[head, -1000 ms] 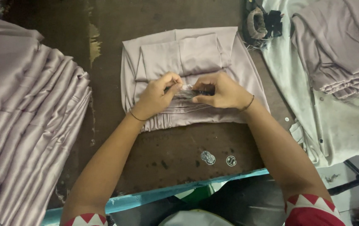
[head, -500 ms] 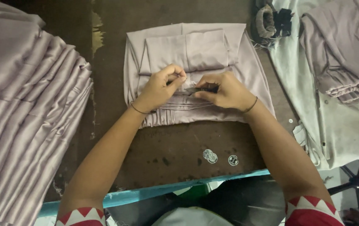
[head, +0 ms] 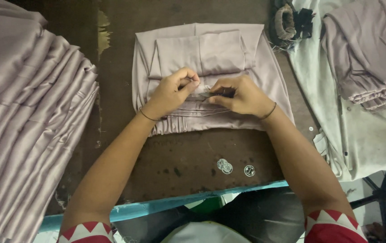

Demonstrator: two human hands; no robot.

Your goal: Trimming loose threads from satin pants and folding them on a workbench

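A folded pale mauve garment [head: 256,67] lies on the dark brown table [head: 188,157] in front of me. My left hand [head: 170,92] rests on its middle, thumb and fingers pinched on a small bit of fabric or thread. My right hand [head: 242,95] sits right beside it, fingers closed on a small dark tool whose tip points toward the left hand. The tool is mostly hidden in the fist. Both wrists wear thin dark bands.
A tall stack of folded mauve garments [head: 26,117] fills the left side. More folded pieces [head: 368,58] lie on a pale cloth [head: 368,139] at right. Three small round metal pieces [head: 229,167] sit near the table's blue front edge [head: 166,204]. A dark bundle [head: 289,22] lies at the back.
The view has shifted slightly. Both hands stay pinched together on the garment's middle, with only small finger movement.
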